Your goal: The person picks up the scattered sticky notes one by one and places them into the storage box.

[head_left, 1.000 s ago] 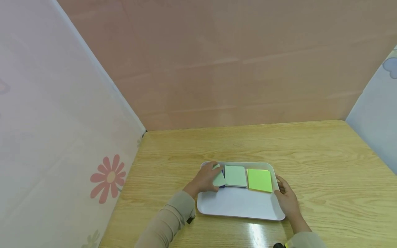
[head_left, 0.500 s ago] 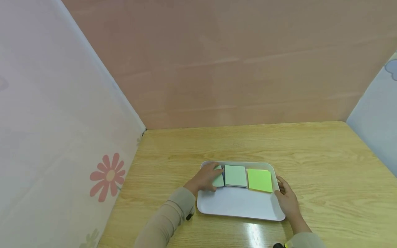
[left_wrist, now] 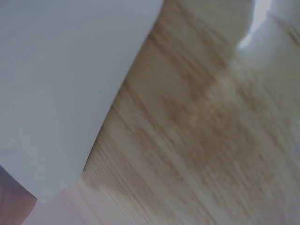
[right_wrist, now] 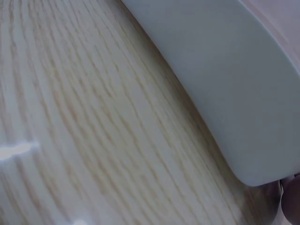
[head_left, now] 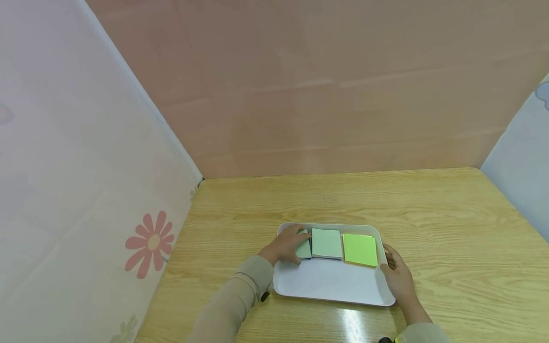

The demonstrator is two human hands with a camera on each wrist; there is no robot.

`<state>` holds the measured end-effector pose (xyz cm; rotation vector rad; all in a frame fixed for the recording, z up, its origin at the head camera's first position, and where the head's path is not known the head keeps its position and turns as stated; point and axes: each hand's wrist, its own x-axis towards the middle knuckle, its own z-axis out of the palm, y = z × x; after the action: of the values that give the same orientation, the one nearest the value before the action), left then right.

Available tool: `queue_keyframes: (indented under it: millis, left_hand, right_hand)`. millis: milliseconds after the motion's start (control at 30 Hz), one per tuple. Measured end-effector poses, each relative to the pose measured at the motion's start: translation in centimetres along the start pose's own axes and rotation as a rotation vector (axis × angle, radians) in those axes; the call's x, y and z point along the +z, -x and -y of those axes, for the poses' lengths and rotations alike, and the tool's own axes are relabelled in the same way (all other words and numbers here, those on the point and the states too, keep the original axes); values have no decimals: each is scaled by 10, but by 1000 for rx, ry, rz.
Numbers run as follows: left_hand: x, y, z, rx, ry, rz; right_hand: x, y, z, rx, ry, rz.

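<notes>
A white tray with rounded corners holds three stacks of square paper notes along its far side. My left hand grips the leftmost pale green stack, thumb at its near edge and fingers over its far part; the hand hides much of it. Beside that lie another pale green stack and a lime green stack with yellow at its edges. At the tray's right end, my right hand holds the rim, thumb on top and fingers outside. Both wrist views mostly show the tray's outer wall.
The tray stands on a wood-grain table. Behind it rises a brownish-pink wall covering. To the left is a pale wall with a pink flower; a bluish panel borders the right side.
The leftmost stack has been straightened under my left hand; the dark blue sheet that stuck out at its right edge is now nearly covered. My right hand has stayed at the rim.
</notes>
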<state>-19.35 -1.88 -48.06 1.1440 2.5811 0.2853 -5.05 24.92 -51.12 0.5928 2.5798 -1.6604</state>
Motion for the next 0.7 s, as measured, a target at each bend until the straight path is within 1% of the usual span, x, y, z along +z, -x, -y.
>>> queue_keyframes:
  millis: [167, 367, 467, 600, 700]
  left_hand:
    - [2, -3, 1, 1, -9, -11]
    - [5, -3, 2, 26, -61, -28]
    - [7, -2, 3, 22, -85, -37]
    - [10, 0, 4, 10, -119, -37]
    - [12, 2, 4, 1, -128, -42]
  right_hand:
    - [-2, -1, 0, 15, -1, 11]
    - [-4, -3, 1, 26, -20, 45]
    - [-3, -4, 2, 32, -11, 45]
    - [-1, -5, 3, 26, 17, 54]
    - [-1, -6, 3, 4, 63, 62]
